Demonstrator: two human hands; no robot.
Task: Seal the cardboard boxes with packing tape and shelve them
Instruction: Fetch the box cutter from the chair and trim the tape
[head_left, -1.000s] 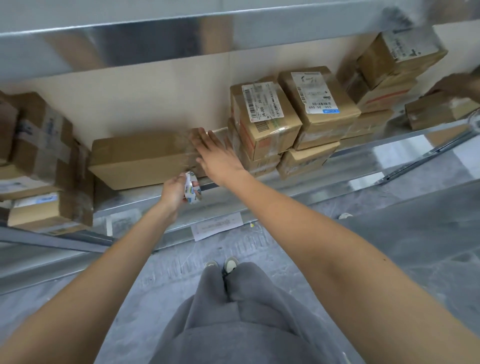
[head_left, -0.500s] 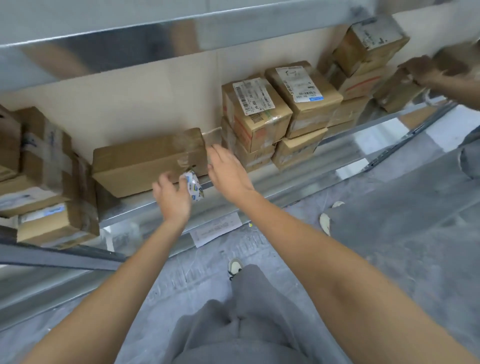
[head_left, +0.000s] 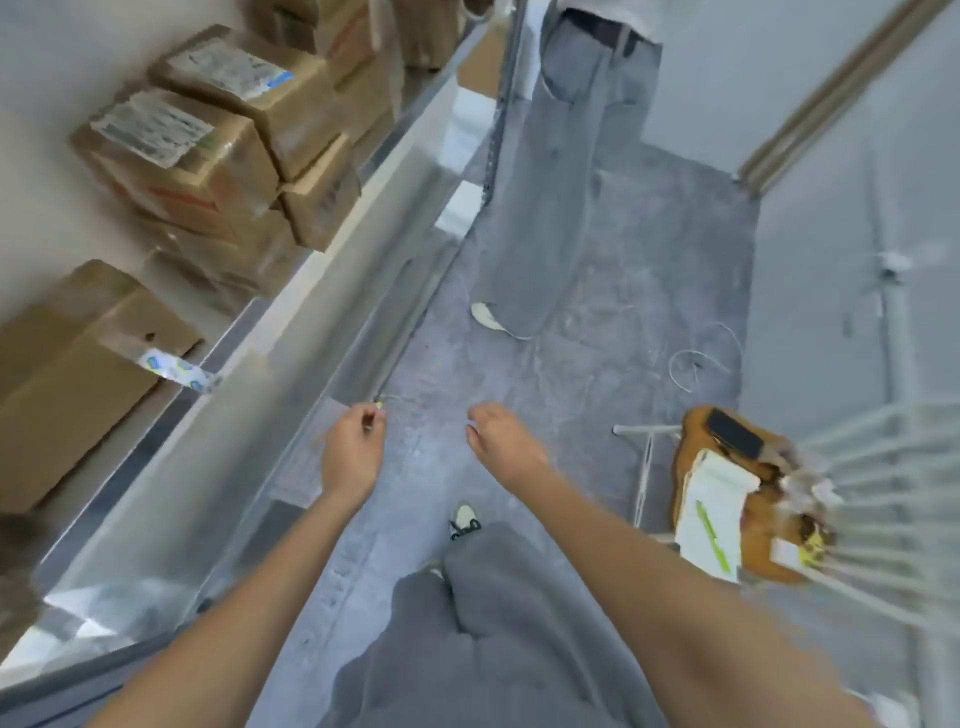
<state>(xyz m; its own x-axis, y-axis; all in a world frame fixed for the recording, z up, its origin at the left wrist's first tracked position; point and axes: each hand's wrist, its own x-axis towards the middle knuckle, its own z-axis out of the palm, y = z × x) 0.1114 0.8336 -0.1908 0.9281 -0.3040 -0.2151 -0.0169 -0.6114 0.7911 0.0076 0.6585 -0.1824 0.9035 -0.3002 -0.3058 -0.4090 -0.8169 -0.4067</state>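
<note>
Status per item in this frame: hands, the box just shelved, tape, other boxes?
left hand: loosely curled, holds nothing, off the shelf.
right hand: relaxed, holds nothing.
plain box: lying on the shelf, untouched.
printed tape piece: sticks out from the plain box's edge over the shelf.
labelled boxes: stacked on the shelf, taped shut.

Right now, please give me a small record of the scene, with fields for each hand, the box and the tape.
left hand: away from the shelf, fingers loosely curled, holding nothing clear
right hand: empty, relaxed, over the floor
cardboard box: lying on the shelf
tape strip: loose end hanging off the box corner
other person: standing beside the shelf
</note>
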